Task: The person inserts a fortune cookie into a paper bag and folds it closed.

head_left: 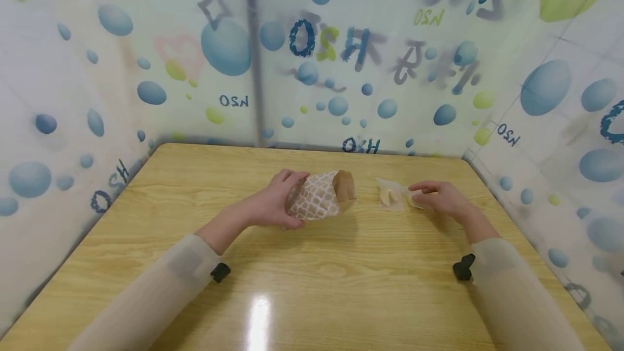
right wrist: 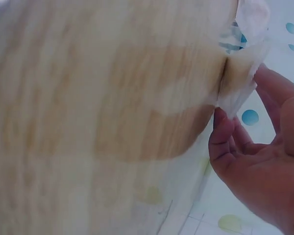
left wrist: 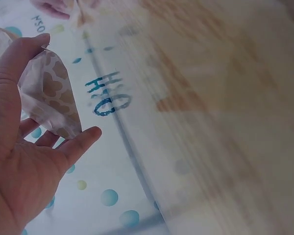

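My left hand (head_left: pixel 274 203) grips a paper bag (head_left: pixel 316 197) by its closed end, thumb on the near side and fingers on the far side. White with a brown lattice pattern, the bag lies tilted on its side, its brown mouth facing right. At the right, my right hand (head_left: pixel 442 198) pinches a small clear packet (right wrist: pixel 241 81) at its edges between thumb and fingers. Something beige is inside it, partly hidden by the hand. Just left of it on the table lies another clear packet (head_left: pixel 391 197), holding a folded beige piece like a fortune cookie.
The wooden table (head_left: pixel 312 275) reaches back to a curtain (head_left: pixel 312 91) printed with blue and green bubbles, which also runs along both sides. Black wrist mounts (head_left: pixel 220 272) hang below the sleeves.
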The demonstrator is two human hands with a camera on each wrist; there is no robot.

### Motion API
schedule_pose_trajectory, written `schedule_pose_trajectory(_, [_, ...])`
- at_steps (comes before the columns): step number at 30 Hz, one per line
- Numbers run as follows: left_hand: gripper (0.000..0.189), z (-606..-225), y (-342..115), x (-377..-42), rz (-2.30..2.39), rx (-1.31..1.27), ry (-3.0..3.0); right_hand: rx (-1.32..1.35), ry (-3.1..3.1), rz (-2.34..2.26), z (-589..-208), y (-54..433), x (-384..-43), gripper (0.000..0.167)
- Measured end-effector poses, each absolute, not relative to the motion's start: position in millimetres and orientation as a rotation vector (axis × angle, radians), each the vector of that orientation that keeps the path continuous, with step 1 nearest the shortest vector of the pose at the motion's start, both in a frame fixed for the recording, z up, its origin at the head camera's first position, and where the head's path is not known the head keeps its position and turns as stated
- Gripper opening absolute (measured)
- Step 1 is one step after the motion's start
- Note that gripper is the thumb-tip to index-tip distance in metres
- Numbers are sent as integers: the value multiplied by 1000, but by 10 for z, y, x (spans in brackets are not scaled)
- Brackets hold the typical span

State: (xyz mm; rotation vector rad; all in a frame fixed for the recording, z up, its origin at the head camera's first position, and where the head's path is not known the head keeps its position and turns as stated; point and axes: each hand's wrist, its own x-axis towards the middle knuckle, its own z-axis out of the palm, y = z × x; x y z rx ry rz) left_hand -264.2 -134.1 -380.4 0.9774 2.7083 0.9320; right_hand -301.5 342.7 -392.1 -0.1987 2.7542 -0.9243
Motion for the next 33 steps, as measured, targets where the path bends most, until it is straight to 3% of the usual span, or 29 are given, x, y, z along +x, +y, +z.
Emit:
schedule_pose_trajectory(13, [113,-3813,-1350,-2647,936,958,2703,-237,2670,-861,-3907,3492,-2918,61])
schedule_pose_trajectory(33, [111,-3833,-1298,-2653,926,964,2713,-349,2800,-1137,-3841,3368,-2787,55])
